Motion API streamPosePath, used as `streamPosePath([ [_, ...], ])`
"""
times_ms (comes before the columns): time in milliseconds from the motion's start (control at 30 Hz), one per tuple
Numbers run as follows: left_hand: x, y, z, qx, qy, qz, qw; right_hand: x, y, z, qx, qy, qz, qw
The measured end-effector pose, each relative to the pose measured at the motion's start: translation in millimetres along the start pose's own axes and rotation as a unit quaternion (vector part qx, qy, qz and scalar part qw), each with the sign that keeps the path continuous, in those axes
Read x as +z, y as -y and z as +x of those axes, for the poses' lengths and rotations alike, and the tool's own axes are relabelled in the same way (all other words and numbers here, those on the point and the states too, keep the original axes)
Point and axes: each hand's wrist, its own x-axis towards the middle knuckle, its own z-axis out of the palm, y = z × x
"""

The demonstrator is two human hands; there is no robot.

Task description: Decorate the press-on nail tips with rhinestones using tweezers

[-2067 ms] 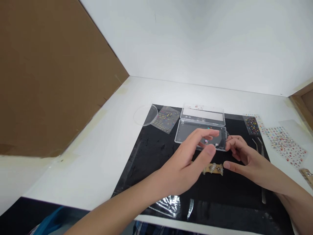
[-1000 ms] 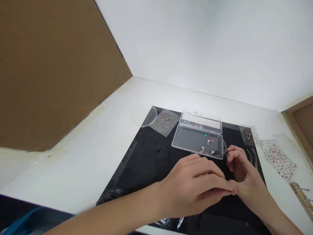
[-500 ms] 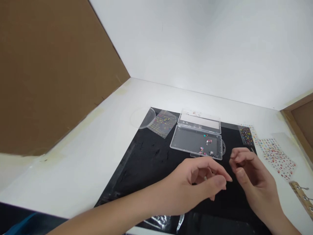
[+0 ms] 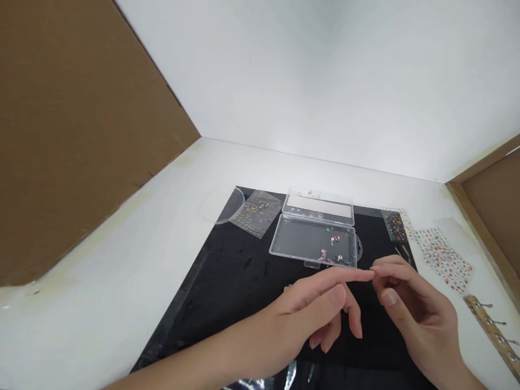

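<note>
The black mat (image 4: 219, 276) lies on the white table (image 4: 122, 249); the hinged clear plastic case (image 4: 274, 253) rests on the mat near its far edge, right of the far left corner. The left hand (image 4: 300, 319) is the nearer hand; the case lies directly ahead of it, just beyond the extended index finger; from the right hand (image 4: 426, 319), the case lies ahead and to the left. The long axis of the case runs left to right, roughly along the mat's far edge; its lid (image 4: 320, 206) stands open on the far side.

The left hand is open, with index finger straight and the other fingers loosely bent; the right hand is half curled, with thumb apart and fingertips meeting the left index fingertip; whether anything tiny sits at that contact cannot be told. The case is rectangular and shallow; a hanging loop (image 4: 359, 247) projects at its right end, a tab (image 4: 312, 265) at its near edge; small multicoloured charms (image 4: 323, 253) gather in the right half.
</note>
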Motion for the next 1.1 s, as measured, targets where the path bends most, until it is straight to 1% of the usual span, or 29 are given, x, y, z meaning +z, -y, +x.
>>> streamPosePath([
  [167,0.1,0.8,-1.1,-0.012,-0.003,0.040,0.999,0.5,1.9,2.4,0.020,-0.016,0.018,1.000],
  [333,-1.4,4.3,-2.4,-0.012,-0.006,0.081,0.997,1.5,5.3,6.8,0.036,-0.031,-0.001,0.999],
  [533,0.2,4.1,-6.8,-0.028,-0.005,0.134,0.991,2.6,6.4,8.6,0.050,-0.035,0.010,0.998],
  [733,1.2,-1.6,-9.2,0.013,0.002,0.206,0.978,1.9,5.5,6.4,0.066,-0.026,0.028,0.997],
  [867,1.5,-1.6,-10.1,0.026,0.004,0.237,0.971,2.1,5.0,4.8,0.070,-0.019,0.039,0.997],
  [933,1.9,0.1,-10.4,0.040,-0.001,0.231,0.972,0.4,4.0,5.5,0.079,-0.003,0.044,0.996],
  [1000,2.2,2.7,-10.8,0.060,-0.010,0.217,0.974,-3.9,2.3,7.9,0.098,0.027,0.047,0.994],
  [1033,2.3,4.1,-11.0,0.065,-0.017,0.208,0.976,-7.1,1.3,9.8,0.114,0.053,0.045,0.991],
  [1100,2.2,6.4,-11.1,0.063,-0.041,0.186,0.980,-15.0,-1.1,14.7,0.156,0.130,0.028,0.979],
])
